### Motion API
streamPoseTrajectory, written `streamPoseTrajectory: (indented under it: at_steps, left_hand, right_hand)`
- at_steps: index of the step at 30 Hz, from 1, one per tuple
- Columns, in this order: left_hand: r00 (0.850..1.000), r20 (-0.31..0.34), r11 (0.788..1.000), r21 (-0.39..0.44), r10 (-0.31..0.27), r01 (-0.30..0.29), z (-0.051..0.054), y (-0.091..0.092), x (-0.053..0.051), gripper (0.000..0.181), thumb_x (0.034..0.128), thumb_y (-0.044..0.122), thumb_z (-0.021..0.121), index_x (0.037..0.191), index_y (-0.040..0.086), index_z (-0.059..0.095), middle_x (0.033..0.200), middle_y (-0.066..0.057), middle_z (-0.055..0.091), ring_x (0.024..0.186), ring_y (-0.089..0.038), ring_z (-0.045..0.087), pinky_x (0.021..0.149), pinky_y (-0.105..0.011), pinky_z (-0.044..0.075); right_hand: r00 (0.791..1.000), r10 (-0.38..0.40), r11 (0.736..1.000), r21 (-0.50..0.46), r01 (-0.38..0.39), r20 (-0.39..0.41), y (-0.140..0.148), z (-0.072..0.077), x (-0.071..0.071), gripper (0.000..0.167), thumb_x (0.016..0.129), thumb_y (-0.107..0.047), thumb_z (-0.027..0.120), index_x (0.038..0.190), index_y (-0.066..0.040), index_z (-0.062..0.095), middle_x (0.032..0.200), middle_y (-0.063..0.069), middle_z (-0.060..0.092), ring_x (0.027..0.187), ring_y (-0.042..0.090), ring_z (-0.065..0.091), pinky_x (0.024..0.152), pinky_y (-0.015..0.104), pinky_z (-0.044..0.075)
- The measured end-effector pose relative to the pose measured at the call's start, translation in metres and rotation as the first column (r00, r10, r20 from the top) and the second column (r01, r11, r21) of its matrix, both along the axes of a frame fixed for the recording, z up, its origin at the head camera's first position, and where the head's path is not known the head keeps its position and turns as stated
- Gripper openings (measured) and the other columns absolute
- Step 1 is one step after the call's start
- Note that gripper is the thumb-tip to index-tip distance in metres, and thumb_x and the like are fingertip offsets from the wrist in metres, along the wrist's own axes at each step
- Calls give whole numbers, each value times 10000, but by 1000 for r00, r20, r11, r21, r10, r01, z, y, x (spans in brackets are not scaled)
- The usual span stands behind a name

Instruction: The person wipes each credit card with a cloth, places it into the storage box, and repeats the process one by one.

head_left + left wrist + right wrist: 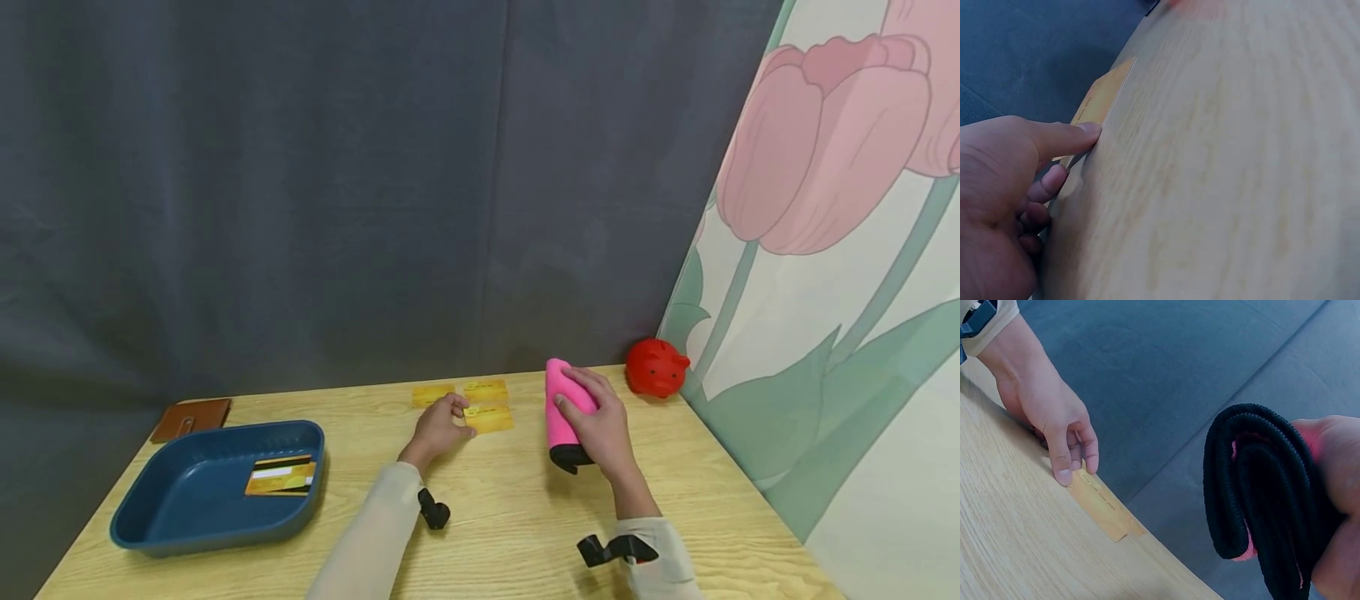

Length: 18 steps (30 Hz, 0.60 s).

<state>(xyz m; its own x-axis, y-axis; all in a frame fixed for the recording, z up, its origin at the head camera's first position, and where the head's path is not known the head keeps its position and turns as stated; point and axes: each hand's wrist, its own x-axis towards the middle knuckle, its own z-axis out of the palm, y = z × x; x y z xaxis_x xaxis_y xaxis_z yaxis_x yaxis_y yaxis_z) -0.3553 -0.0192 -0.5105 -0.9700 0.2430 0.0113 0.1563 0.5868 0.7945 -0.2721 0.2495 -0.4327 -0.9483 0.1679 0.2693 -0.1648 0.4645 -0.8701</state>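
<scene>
My left hand (438, 429) pinches the left end of a yellow bank card (488, 419) between thumb and fingers, low over the wooden table. In the left wrist view the thumb (1089, 130) lies at the edge of that card (1102, 97). Two more yellow cards (432, 395) lie just behind, one partly covered by the fingers. My right hand (602, 421) grips a folded pink cloth (561, 404) with a black edge, held upright above the table. The right wrist view shows its thick black folded layers (1260, 487).
A blue tray (210, 533) stands at the left with several yellow-and-black cards (281, 477) inside. Behind it lies a brown leather wallet (193, 419). A red piggy bank (657, 368) sits at the far right corner. A dark curtain (337, 208) borders the table's back.
</scene>
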Motion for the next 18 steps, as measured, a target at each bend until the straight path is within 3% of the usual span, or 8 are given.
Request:
streamPoseTrajectory:
  at_steps: [3,8,14,18]
  left_hand:
    - [1000,-12,999,41,5,-5,-2,-1,3,415,902,171,806,1263,156,601,1055,-24,686,943,-193,625,932,-475,520]
    - [999,-19,990,140,35,-32,-3,-7,9,353,921,125,774,1242,154,630,940,-3,753,847,-155,684,888,-453,576]
    - [996,-25,951,302,81,-69,4,-20,21,337,936,90,752,1256,124,652,994,-83,772,892,-208,745,750,-367,620]
    - [995,-10,929,359,104,-94,13,-28,33,344,950,123,744,1282,165,666,1032,-77,782,921,-227,755,675,-361,602]
  right_hand:
    - [1000,2,1000,2,-2,4,0,1,-1,526,951,-248,748,1456,-227,604,1562,65,482,1366,323,476,1013,450,512]
    - [1000,13,1000,0,-13,4,-2,-1,-2,527,951,-254,749,1457,-225,605,1568,66,475,1374,326,470,1020,458,509]
    - [1000,24,1000,8,-23,-18,-4,-2,-2,508,952,-249,750,1441,-214,620,1557,69,488,1365,320,475,1008,429,507]
    - [998,39,999,18,-38,-42,-6,-1,0,493,952,-237,750,1428,-186,631,1543,84,502,1366,321,474,1013,427,494]
